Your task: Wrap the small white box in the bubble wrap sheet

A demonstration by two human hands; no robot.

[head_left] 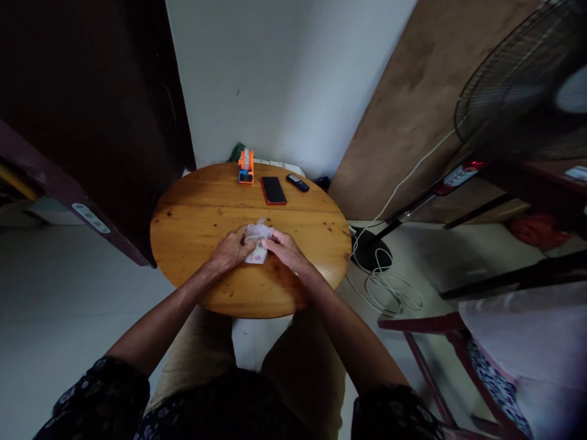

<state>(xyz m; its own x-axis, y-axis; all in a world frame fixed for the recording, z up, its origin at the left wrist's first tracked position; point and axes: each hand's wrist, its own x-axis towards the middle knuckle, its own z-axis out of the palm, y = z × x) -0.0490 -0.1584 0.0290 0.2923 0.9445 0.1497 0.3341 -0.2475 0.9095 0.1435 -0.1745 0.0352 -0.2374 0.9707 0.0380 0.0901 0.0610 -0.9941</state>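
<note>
Both my hands rest on the round wooden table [192,220] near its middle. My left hand [232,249] and my right hand [285,249] pinch a small clear plastic packet [257,239] between them, their fingers closed on its edges. The packet looks whitish with a pink patch, and part of it lies flat on the wood. What is inside it I cannot make out.
At the table's far edge stand a small orange device [246,166], a dark phone in a red case [274,190] and a small black handset [298,182]. A standing fan [513,91] with a white cable [389,287] is to the right, beside a red chair [426,342].
</note>
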